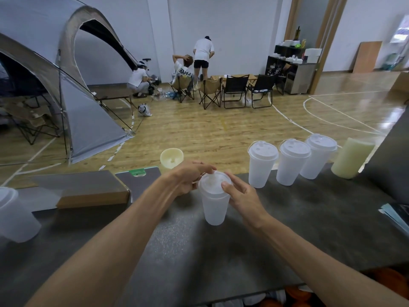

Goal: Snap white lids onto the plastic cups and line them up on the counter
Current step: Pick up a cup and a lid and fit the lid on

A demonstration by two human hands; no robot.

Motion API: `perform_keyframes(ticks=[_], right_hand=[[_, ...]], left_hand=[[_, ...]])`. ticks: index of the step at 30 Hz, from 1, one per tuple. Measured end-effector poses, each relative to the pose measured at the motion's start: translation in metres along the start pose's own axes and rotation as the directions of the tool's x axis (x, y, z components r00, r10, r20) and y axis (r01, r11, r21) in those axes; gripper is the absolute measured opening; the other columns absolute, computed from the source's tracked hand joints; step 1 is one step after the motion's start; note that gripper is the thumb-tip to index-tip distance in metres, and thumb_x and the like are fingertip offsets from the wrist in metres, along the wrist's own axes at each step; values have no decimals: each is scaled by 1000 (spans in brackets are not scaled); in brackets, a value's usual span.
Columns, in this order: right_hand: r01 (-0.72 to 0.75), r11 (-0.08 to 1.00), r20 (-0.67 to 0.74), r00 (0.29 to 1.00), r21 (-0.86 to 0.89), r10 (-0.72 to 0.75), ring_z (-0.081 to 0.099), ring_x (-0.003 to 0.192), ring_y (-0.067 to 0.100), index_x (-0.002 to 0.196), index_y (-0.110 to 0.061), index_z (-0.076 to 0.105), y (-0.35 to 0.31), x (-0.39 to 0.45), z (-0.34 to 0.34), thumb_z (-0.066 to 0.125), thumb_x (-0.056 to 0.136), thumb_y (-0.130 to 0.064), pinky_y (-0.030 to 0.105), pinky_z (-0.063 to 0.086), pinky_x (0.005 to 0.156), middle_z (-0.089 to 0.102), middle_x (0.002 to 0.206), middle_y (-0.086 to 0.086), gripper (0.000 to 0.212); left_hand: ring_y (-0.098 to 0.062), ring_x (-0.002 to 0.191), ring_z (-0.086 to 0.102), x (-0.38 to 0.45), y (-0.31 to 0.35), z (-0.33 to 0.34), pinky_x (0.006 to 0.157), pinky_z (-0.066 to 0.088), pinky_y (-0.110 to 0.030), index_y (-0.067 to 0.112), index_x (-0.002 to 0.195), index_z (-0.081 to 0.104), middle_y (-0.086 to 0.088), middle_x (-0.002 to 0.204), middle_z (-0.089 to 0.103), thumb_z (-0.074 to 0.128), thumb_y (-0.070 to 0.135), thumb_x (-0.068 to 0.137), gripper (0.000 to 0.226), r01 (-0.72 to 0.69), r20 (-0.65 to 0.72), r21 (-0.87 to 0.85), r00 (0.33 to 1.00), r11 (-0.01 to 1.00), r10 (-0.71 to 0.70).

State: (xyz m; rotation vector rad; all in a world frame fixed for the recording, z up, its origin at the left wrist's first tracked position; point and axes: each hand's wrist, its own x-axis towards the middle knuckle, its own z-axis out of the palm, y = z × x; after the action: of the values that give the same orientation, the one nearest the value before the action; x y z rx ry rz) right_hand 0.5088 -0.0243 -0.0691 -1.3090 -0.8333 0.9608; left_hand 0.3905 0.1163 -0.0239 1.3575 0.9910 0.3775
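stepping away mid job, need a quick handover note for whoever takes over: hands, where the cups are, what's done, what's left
Left hand: fingers curled over the far-left edge of the white plastic lid.
Right hand: holds the frosted translucent cup at its right side, thumb on the lid rim.
That cup stands on the dark grey counter; I cannot tell whether its lid is fully snapped on.
Done: three lidded frosted cups stand in a row at the counter's far edge, to the right.
Left: press this lid home and add the cup to the row. Another frosted cup sits at the far left; its top is cut off, so check it.
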Motion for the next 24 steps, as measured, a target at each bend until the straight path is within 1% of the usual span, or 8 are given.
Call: perform_keyframes(ticks=[2,5,9,11,13,17,21,24], right_hand=[[-7,1000,10,1000,-7,7,62,110,-1,120,-42,61,-1,0,-1,66,97,-26,27,50,97,67,102,-36,29],[-24,1000,14,1000,-7,24,62,110,1,117,-43,62,-3,-1,-2,67,96,-26,28,51,98,66,103,-35,28],[-61,998,-19,998,-35,60,57,126,13,146,-23,49,-8,-5,-1,69,95,-32,39,46,111,58,138,-8,56],[-80,994,-51,996,-79,76,59,118,10,148,-18,47,-9,-7,-2,68,93,-39,36,48,106,57,138,-4,62],[-104,982,-90,992,-155,91,63,109,10,132,-19,59,-8,-8,-3,67,92,-48,38,52,101,65,128,-4,51],[-176,981,-127,978,-75,166,69,100,13,116,-15,67,-5,-6,0,64,93,-51,37,60,88,73,111,-1,43],[-179,982,-152,971,51,185,67,112,21,109,-16,72,-13,16,-2,59,99,-34,44,53,102,74,114,4,24],[-163,984,-212,962,72,175,67,111,22,117,-12,71,-20,41,-8,60,98,-30,44,51,105,74,113,5,29]], left_hand=[[-15,77,66,2,-1,1,54,52,-23,12,84,78,3,84,75,71,5,85,10,4,-5,-14,1000,1000,-4],[-16,85,65,-2,1,5,69,49,-27,14,85,78,1,95,75,73,11,85,7,-22,-76,54,997,998,26],[-15,91,64,-16,-5,12,72,48,-27,21,97,77,-1,106,74,70,19,88,11,-95,-217,94,969,991,114],[-18,102,66,-29,-16,16,88,53,-34,18,112,72,-4,114,73,72,35,90,29,-125,-216,34,968,992,129],[-19,113,63,-43,-31,20,103,48,-42,18,124,66,0,121,70,66,53,90,48,-119,-220,35,968,992,124],[-18,112,63,-55,-50,30,93,53,-36,17,128,62,-1,122,68,59,46,97,42,-101,-218,-53,972,993,87],[-20,109,66,-32,-30,40,94,56,-40,18,119,64,-2,114,71,61,37,98,28,-170,-238,-83,960,982,147],[-22,108,67,2,-10,44,97,55,-44,11,119,67,-5,115,72,60,41,98,38,-182,-260,-42,951,982,165]])
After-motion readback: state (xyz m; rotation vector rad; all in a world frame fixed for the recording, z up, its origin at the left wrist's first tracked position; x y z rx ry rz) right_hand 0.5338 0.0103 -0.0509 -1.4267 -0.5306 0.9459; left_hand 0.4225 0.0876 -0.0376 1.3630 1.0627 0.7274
